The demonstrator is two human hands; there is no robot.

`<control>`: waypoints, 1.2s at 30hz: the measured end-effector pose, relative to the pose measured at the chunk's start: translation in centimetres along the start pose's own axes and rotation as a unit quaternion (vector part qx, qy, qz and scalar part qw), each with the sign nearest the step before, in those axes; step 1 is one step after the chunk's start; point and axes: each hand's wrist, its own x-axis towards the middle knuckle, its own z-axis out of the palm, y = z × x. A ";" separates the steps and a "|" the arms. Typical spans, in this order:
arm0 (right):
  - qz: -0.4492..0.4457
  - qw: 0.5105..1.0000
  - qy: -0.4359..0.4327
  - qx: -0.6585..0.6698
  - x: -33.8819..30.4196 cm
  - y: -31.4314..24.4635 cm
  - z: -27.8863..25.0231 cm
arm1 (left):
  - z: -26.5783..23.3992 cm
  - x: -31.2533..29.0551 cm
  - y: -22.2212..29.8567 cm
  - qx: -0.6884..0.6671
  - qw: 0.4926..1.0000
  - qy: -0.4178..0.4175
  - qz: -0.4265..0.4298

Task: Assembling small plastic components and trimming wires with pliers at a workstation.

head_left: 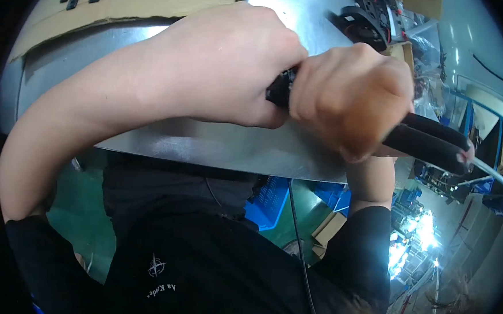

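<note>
My left hand [240, 60] is closed around a small black part [281, 90], most of which its fingers hide. Up against it, my right hand [351, 99] wraps round a long black hand tool [432, 143]. The tool's rear end sticks out to the right, and a pale cord or hose [494, 174] runs off beyond it. Both fists are held above the metal table [227, 144]. The working end of the tool is hidden between the hands, and the right hand is slightly blurred.
A cardboard box or tray [121, 6] with small black parts lies at the far left. Black wheeled assemblies [364, 26] and clear plastic bags [426, 48] sit at the far right. Below the table edge are blue crates [269, 205] and a dark cable [296, 229].
</note>
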 end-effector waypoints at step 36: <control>0.380 0.866 0.324 -0.026 -5.4 -3.5 0.9 | -3.7 1.2 0.2 0.047 0.975 0.125 0.177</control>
